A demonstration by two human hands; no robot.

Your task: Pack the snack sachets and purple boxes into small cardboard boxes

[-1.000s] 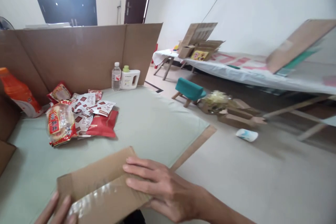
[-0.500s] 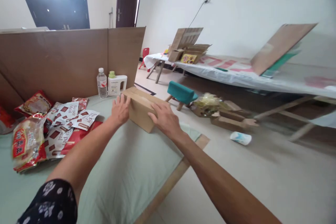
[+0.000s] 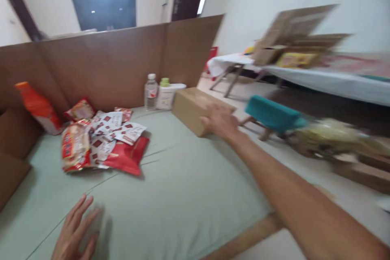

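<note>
My right hand (image 3: 219, 122), smeared a little by motion, rests on the near right part of a closed cardboard box (image 3: 189, 114), thumb against its side and fingers over the top. The box stands by the far right edge of a table under a green cloth (image 3: 170, 187). Low on the left is my left hand (image 3: 76, 231), empty, fingers spread over the cloth. Beyond it lies a pile of snack packets: a red bag (image 3: 129, 157), white and brown sachets (image 3: 129, 132) and a clear and red food pack (image 3: 76, 146).
A water bottle (image 3: 151, 93) and a white jug with a green cap (image 3: 166, 96) stand beside the box. An orange bottle (image 3: 39, 107) leans at the left. A cardboard screen (image 3: 106, 69) runs along the back. On the floor at right is a teal-covered stool (image 3: 271, 111).
My left hand has left the box and come back toward me, low on the left. My right hand stays at the box. The view has swung left.
</note>
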